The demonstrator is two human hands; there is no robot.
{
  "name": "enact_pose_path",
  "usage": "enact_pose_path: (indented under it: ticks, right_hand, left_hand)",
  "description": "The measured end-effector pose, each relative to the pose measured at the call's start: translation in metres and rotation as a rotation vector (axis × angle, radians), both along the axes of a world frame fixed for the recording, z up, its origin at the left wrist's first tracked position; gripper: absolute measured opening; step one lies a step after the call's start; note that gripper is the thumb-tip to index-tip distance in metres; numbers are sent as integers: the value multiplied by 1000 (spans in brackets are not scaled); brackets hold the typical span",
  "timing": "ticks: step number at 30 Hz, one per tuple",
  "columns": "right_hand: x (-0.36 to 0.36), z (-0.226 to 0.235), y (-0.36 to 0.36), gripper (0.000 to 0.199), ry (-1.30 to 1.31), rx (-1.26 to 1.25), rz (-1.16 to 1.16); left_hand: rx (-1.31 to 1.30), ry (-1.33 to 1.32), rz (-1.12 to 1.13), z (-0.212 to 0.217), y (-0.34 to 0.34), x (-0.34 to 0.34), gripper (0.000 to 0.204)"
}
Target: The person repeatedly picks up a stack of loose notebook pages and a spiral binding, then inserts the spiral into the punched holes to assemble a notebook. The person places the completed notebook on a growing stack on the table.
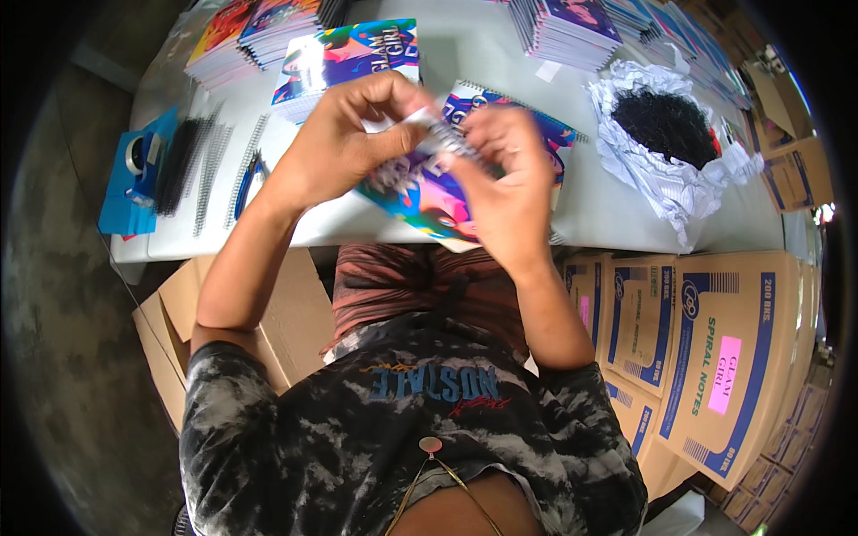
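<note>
My left hand and my right hand meet over the near part of the table. Between them is a notebook with a bright purple, pink and green cover, tilted toward my lap. Fingers of both hands are closed at its upper edge, where a wire-like spiral shows. Motion blurs that edge, so I cannot tell how far the spiral runs through the holes. Behind my right hand lies another spiral notebook with a similar cover. A stack of colourful notebooks stands just beyond my left hand.
On the left are black and clear spirals, pens and a blue tape holder. Crumpled white paper cradles a black tangle on the right. More notebook stacks line the far side; cartons stand below.
</note>
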State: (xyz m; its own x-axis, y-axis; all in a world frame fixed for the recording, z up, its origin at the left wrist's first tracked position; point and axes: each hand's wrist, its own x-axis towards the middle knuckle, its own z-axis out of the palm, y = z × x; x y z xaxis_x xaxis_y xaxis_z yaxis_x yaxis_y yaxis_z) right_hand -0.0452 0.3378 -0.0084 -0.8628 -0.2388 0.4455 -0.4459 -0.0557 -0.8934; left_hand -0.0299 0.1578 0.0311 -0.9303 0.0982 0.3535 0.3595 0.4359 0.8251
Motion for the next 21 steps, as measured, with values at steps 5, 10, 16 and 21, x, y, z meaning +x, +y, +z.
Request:
enact_pose_path:
  ticks: [5, 10, 16, 21]
  right_hand:
    - [-20, 5, 32, 50, -52, -843, -272]
    - [-19, -97, 65, 47, -91, 245, -778]
    - [-2, -120, 84, 72, -72, 613, -544]
    - [-20, -125, 94, 62, 59, 652, -519]
  left_hand:
    - [271, 51, 263, -18, 11, -28, 69]
    - [-28, -173, 454, -79, 45, -44, 46]
    - [-528, -144, 330, -119, 32, -26, 57]
    - [-396, -111, 275, -126, 33, -32, 50]
